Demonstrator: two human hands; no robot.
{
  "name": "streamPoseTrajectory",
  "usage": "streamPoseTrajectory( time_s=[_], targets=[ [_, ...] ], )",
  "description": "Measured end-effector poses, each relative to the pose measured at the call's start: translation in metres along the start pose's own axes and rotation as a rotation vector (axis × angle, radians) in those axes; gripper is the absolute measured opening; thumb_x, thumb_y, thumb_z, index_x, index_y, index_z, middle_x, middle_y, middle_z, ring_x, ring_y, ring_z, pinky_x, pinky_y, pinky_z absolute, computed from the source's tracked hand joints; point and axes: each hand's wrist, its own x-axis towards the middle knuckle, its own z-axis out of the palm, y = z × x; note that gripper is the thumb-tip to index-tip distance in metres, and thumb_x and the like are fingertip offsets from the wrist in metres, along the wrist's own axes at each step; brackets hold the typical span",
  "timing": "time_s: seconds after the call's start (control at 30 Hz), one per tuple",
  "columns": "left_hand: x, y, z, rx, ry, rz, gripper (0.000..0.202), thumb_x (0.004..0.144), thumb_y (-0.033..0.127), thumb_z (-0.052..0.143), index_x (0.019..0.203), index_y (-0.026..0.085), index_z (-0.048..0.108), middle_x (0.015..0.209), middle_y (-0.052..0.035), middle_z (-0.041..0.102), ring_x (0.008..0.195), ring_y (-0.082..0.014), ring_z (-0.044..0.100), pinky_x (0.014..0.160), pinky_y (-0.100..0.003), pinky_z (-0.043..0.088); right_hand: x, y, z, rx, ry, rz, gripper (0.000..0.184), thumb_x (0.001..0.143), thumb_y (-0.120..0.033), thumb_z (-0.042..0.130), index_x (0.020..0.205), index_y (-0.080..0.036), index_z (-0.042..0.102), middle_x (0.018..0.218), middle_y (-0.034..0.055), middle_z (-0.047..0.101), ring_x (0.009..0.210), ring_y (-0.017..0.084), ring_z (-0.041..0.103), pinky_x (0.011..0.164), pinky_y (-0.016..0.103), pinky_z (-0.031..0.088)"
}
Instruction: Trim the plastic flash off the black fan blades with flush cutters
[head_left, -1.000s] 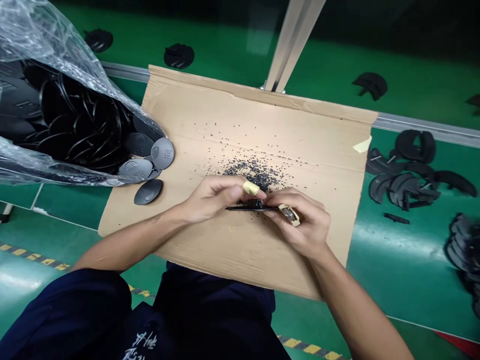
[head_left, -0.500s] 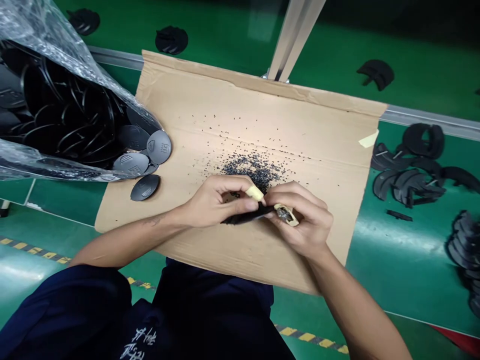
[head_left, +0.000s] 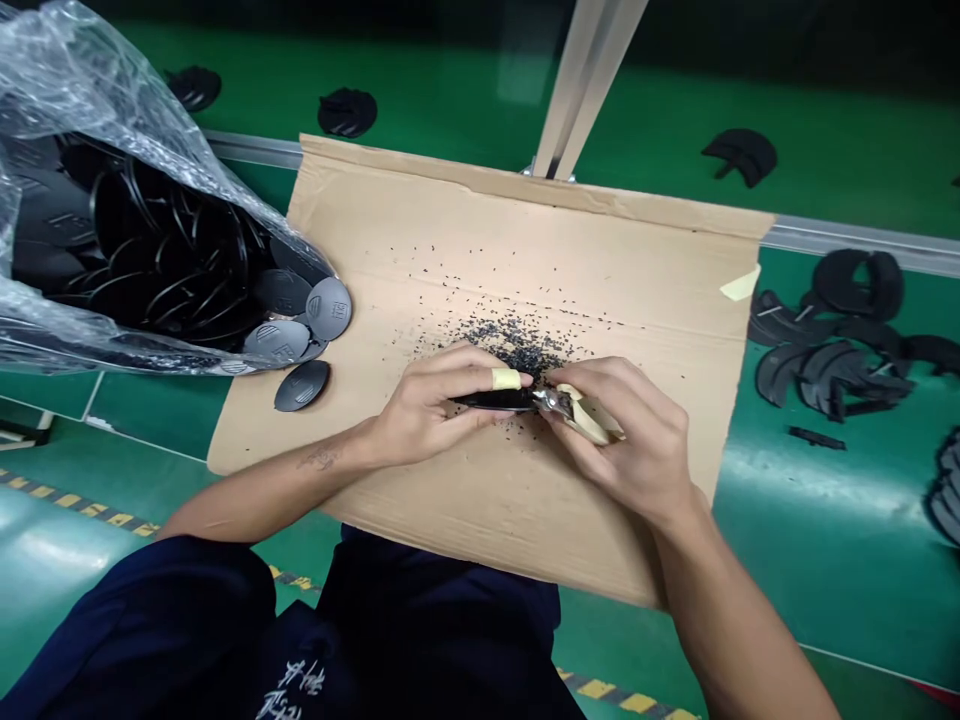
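Observation:
My left hand [head_left: 427, 405] is closed on a round black plastic cover [head_left: 499, 400], pinched between thumb and fingers and seen nearly edge-on. Yellow tape is wrapped round one of that hand's fingers. In my right hand [head_left: 634, 430] is a small metal tool wrapped in yellow tape [head_left: 592, 418]; my fingers hide much of it. Its shiny tip meets the cover's right edge. Just beyond both hands lies a pile of tiny black plastic bits [head_left: 517, 345], scattered over a cardboard sheet [head_left: 420, 510].
To the left, a clear plastic bag [head_left: 135, 110] spills out many black covers, and one loose cover [head_left: 302, 385] lies beside it. Curved black parts [head_left: 832, 350] are heaped on the green surface at right. A metal post [head_left: 592, 80] rises at the back.
The cover has been turned nearly edge-on in my left hand. The tool's metal tip has swung left against the cover's edge, and my right hand has shifted slightly right.

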Motion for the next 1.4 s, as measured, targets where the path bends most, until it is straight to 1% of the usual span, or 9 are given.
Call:
streamPoseTrajectory(
  time_s=[0.27,0.43,0.57,0.73,0.9,1.07,1.2,1.33,1.4],
  targets=[
    [-0.001,-0.004,-0.002,0.007,-0.01,0.029,0.036,0.092,0.019,0.073,0.127,0.025,0.072,0.099,-0.0057,0.075,0.089,-0.0141,0.067,0.078,-0.028,0.055,-0.005,0.008,0.004,-0.224,-0.004,-0.038,0.021,0.093,-0.022,0.068,0.114,-0.021,0.066,0.097,0.0088,0.075,0.083,0.022,0.066,0.072,0.037,0.05],
    [0.0,-0.005,-0.003,0.006,-0.038,0.065,0.038,0.094,0.019,0.07,0.131,0.028,0.07,0.1,-0.0066,0.076,0.088,-0.0156,0.068,0.078,-0.031,0.054,-0.005,0.007,0.003,-0.37,0.01,-0.069,0.016,0.095,-0.02,0.065,0.111,-0.023,0.069,0.088,0.006,0.075,0.073,0.02,0.061,0.065,0.036,0.044],
    [0.0,-0.005,-0.002,-0.013,-0.05,0.073,0.038,0.092,0.017,0.072,0.13,0.026,0.071,0.099,-0.0074,0.077,0.087,-0.0158,0.068,0.077,-0.032,0.054,-0.004,0.005,0.001,-0.48,0.044,-0.116,0.013,0.096,-0.016,0.063,0.103,-0.023,0.071,0.077,0.0041,0.072,0.065,0.018,0.057,0.06,0.037,0.039],
    [-0.001,-0.008,0.0,-0.047,-0.021,0.058,0.032,0.09,0.021,0.076,0.122,0.023,0.074,0.099,-0.0075,0.078,0.087,-0.0153,0.069,0.077,-0.03,0.056,-0.006,0.003,0.002,-0.495,0.044,-0.129,0.013,0.095,-0.014,0.063,0.097,-0.024,0.071,0.067,0.0014,0.065,0.059,0.017,0.053,0.055,0.036,0.037],
    [0.001,-0.003,0.0,-0.013,-0.007,0.043,0.029,0.09,0.022,0.076,0.119,0.021,0.074,0.096,-0.0057,0.076,0.086,-0.0136,0.068,0.075,-0.027,0.056,-0.007,0.007,0.004,-0.452,0.094,-0.036,0.012,0.097,-0.016,0.061,0.098,-0.023,0.071,0.07,0.0028,0.066,0.062,0.017,0.056,0.057,0.035,0.041],
    [0.002,0.001,-0.002,0.139,-0.043,0.044,0.023,0.092,0.019,0.073,0.115,0.022,0.074,0.097,-0.0044,0.075,0.089,-0.0146,0.066,0.08,-0.031,0.055,-0.003,0.006,0.006,-0.572,0.074,-0.064,0.016,0.095,-0.014,0.059,0.103,-0.022,0.071,0.077,0.0049,0.07,0.068,0.019,0.055,0.059,0.036,0.035],
    [0.004,-0.001,-0.003,0.268,0.021,0.085,0.019,0.092,0.019,0.073,0.11,0.023,0.075,0.101,-0.0044,0.077,0.092,-0.0153,0.065,0.083,-0.033,0.054,-0.002,0.003,0.004,-0.375,0.088,0.023,0.015,0.093,-0.013,0.062,0.105,-0.019,0.07,0.082,0.0067,0.07,0.071,0.02,0.058,0.06,0.035,0.04],
    [0.005,0.0,-0.004,0.096,0.082,0.058,0.021,0.092,0.016,0.071,0.113,0.019,0.073,0.105,-0.0066,0.076,0.097,-0.0158,0.071,0.083,-0.032,0.058,0.001,0.0,0.002,0.001,0.087,0.196,0.02,0.09,-0.022,0.072,0.11,-0.022,0.069,0.091,0.0046,0.072,0.07,0.017,0.062,0.061,0.031,0.048],
    [0.005,0.0,-0.002,0.055,0.077,0.057,0.022,0.089,0.017,0.074,0.111,0.018,0.071,0.106,-0.0074,0.076,0.101,-0.0171,0.072,0.087,-0.033,0.06,0.002,-0.002,0.003,0.114,0.081,0.193,0.019,0.09,-0.024,0.074,0.108,-0.022,0.068,0.091,0.004,0.072,0.072,0.017,0.065,0.062,0.031,0.051]
  ],
)
